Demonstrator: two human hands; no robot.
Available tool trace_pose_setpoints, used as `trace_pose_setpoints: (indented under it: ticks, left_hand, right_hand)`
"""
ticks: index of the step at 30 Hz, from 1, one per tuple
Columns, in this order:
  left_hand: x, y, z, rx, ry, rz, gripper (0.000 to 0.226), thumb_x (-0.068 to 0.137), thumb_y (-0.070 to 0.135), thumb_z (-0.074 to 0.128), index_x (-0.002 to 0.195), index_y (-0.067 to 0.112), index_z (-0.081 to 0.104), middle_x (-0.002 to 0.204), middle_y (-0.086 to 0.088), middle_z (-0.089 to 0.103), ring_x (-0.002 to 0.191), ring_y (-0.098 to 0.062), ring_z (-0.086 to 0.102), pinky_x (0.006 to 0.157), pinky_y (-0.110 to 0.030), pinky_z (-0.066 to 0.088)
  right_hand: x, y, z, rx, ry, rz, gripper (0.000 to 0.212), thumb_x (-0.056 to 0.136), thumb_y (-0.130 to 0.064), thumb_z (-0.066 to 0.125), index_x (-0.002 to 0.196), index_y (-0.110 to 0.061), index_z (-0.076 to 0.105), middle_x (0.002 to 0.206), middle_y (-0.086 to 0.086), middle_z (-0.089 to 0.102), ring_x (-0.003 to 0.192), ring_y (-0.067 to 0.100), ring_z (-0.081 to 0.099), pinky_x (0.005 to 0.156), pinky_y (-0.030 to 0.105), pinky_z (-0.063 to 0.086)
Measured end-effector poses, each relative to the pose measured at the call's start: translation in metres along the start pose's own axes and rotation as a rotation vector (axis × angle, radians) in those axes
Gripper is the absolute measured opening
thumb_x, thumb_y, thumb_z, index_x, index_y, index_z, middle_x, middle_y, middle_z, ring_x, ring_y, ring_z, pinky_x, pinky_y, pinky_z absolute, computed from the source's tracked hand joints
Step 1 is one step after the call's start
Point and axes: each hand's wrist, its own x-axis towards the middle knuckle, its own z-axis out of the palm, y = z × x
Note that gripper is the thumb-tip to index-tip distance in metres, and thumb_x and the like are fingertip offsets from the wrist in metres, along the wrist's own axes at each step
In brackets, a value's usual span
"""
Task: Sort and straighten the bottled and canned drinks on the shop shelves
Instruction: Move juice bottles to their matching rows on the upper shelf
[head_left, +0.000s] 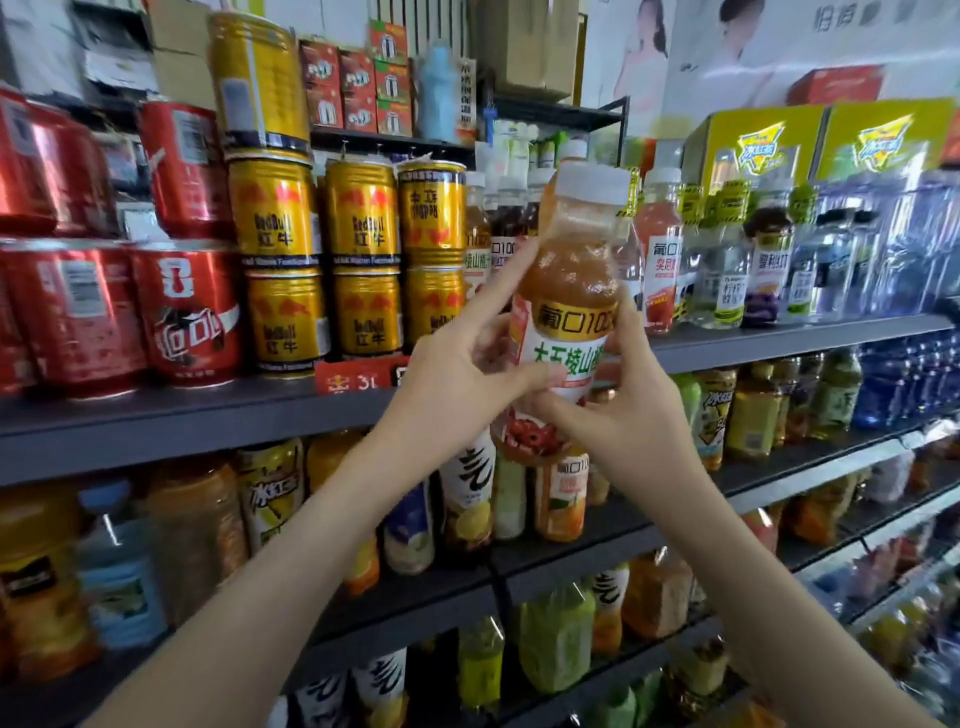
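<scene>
I hold an orange juice bottle (571, 280) with a white cap and a white-and-green label in front of the top grey shelf (779, 340), tilted slightly right. My left hand (457, 374) grips its left side, index finger stretched up along the bottle. My right hand (628, 410) clasps the lower label from the right. Similar juice bottles (658, 249) stand in a row on that shelf behind it. Gold Red Bull cans (363, 260) are stacked two high to the left, with red cola cans (187, 312) further left.
Lower shelves (571, 561) carry rows of tea, juice and water bottles. Yellow cartons (753, 145) stand at the top right above shrink-wrapped blue water packs (893, 244). A red price tag (358, 379) hangs on the top shelf's edge.
</scene>
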Motion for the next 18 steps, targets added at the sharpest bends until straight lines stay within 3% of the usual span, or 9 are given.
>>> trace_pose_setpoints:
  ticks: [3,5,6,8,10,12,15,18]
  left_hand:
    - [0.031,0.003,-0.007,0.143,0.039,0.072,0.067,0.091,0.025,0.058,0.136,0.056,0.018,0.137,0.016,0.05,0.12,0.01,0.047,0.095,-0.006,0.039]
    - [0.045,0.0,-0.014,0.416,0.15,0.157,0.065,0.095,0.024,0.053,0.143,0.046,0.016,0.143,0.014,0.043,0.126,0.01,0.036,0.099,-0.001,0.028]
    - [0.05,-0.003,-0.018,0.617,0.194,0.208,0.066,0.096,0.023,0.053,0.146,0.041,0.015,0.149,0.009,0.036,0.132,0.006,0.027,0.106,-0.005,0.019]
    - [0.059,-0.018,-0.03,1.038,0.243,0.239,0.072,0.094,0.025,0.057,0.15,0.033,0.012,0.157,-0.001,0.022,0.143,-0.011,0.012,0.116,-0.028,0.004]
    - [0.064,-0.035,-0.042,1.321,0.209,0.171,0.081,0.089,0.031,0.063,0.151,0.029,0.011,0.159,-0.007,0.009,0.146,-0.027,0.001,0.114,-0.049,-0.005]
    - [0.065,-0.045,-0.05,1.437,0.175,0.103,0.084,0.086,0.039,0.065,0.151,0.03,0.013,0.16,-0.009,0.004,0.146,-0.031,-0.004,0.11,-0.058,-0.009]
    - [0.067,-0.05,-0.053,1.553,0.16,0.05,0.085,0.084,0.05,0.061,0.151,0.032,0.012,0.16,-0.008,0.0,0.146,-0.032,-0.008,0.107,-0.061,-0.013]
    - [0.071,-0.053,-0.051,1.626,0.146,-0.008,0.088,0.084,0.057,0.056,0.151,0.033,0.006,0.159,-0.008,-0.006,0.145,-0.031,-0.014,0.105,-0.061,-0.017]
  right_hand:
    - [0.032,0.007,-0.002,0.081,0.049,-0.029,0.093,0.074,-0.025,0.08,0.145,-0.038,0.021,0.116,-0.029,0.053,0.102,-0.016,0.053,0.082,0.007,0.047]
    - [0.053,0.017,0.003,0.104,0.057,-0.025,0.098,0.073,-0.024,0.081,0.149,-0.029,0.018,0.124,-0.017,0.055,0.108,-0.006,0.057,0.091,0.02,0.051]
    - [0.063,0.024,0.007,0.114,0.056,-0.021,0.099,0.073,-0.026,0.081,0.148,-0.028,0.017,0.128,-0.01,0.055,0.111,0.001,0.059,0.093,0.03,0.053]
    - [0.079,0.037,0.017,0.111,0.052,-0.018,0.096,0.072,-0.029,0.081,0.146,-0.029,0.018,0.131,-0.003,0.055,0.111,0.01,0.061,0.092,0.041,0.053]
    - [0.092,0.048,0.026,0.104,0.039,0.002,0.092,0.074,-0.028,0.079,0.144,-0.027,0.02,0.126,-0.003,0.058,0.106,0.011,0.063,0.091,0.041,0.053]
    - [0.103,0.055,0.032,0.125,0.031,0.019,0.088,0.076,-0.026,0.078,0.144,-0.025,0.022,0.11,-0.012,0.062,0.099,0.01,0.065,0.09,0.04,0.053]
    - [0.115,0.063,0.04,0.151,0.006,0.033,0.087,0.079,-0.019,0.075,0.145,-0.021,0.019,0.101,-0.019,0.057,0.097,0.012,0.063,0.092,0.037,0.051]
    - [0.127,0.07,0.051,0.167,-0.051,0.047,0.087,0.082,-0.015,0.072,0.147,-0.024,0.013,0.108,-0.005,0.064,0.095,0.014,0.064,0.082,0.028,0.05]
